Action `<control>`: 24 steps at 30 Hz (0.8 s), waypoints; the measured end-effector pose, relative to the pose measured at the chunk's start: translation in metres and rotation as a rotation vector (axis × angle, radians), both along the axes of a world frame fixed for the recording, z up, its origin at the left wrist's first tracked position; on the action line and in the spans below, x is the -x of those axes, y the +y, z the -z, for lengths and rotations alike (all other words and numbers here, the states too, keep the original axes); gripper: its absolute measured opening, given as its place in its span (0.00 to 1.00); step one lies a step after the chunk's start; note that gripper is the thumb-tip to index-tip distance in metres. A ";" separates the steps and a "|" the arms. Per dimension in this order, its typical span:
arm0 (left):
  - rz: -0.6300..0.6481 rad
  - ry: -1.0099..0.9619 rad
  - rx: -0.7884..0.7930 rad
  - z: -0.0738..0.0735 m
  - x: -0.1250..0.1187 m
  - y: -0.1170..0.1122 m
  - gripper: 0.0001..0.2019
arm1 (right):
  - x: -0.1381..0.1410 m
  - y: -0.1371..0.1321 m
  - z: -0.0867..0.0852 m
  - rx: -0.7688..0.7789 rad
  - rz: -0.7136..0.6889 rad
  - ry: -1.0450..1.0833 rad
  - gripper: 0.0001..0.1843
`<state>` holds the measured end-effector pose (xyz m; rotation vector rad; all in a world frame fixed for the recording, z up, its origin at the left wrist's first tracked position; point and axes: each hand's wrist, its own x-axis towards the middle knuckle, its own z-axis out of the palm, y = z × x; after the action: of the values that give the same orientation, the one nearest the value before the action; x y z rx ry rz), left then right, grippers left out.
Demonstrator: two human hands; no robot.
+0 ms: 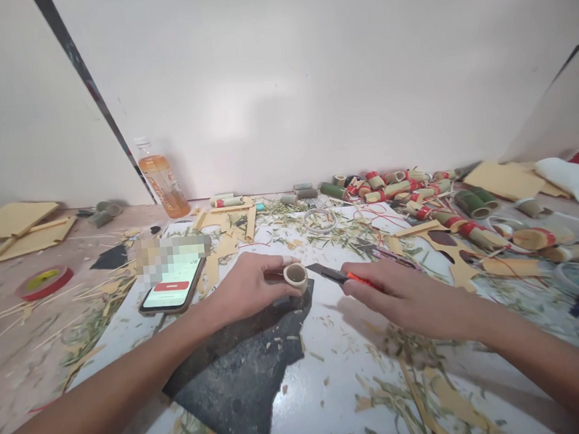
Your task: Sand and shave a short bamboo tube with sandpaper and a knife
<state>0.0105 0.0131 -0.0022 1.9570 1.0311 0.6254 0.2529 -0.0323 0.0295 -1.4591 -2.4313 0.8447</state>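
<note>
My left hand (252,283) pinches a short pale bamboo ring (295,276) and holds it down at the far corner of a dark grey slab (242,374). My right hand (400,292) is closed around an orange-handled utility knife (341,276). Its dark blade points left, its tip just short of the ring. Both forearms reach in from the near edge over a white sheet strewn with green and tan shavings.
A phone (174,283) with a lit screen lies left of my left hand. An orange drink bottle (162,177) stands by the wall. Several bamboo pieces wrapped in red (418,190) lie at the back right. A red tape roll (44,282) and cardboard sheets (17,228) lie left.
</note>
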 end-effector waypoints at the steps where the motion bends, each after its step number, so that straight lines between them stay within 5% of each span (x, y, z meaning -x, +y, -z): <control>1: -0.001 0.006 -0.004 0.000 0.000 0.000 0.10 | 0.000 -0.001 0.000 -0.031 -0.010 -0.034 0.21; 16: 0.007 0.052 -0.108 -0.002 -0.001 -0.002 0.08 | 0.005 -0.008 0.010 -0.287 -0.034 -0.353 0.17; 24: 0.043 0.072 -0.124 -0.004 -0.002 -0.006 0.09 | 0.001 -0.012 0.009 -0.280 -0.082 -0.347 0.17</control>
<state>0.0124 0.0072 0.0019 2.1180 1.0126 0.6115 0.2515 -0.0438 0.0206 -1.5077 -2.7327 0.2585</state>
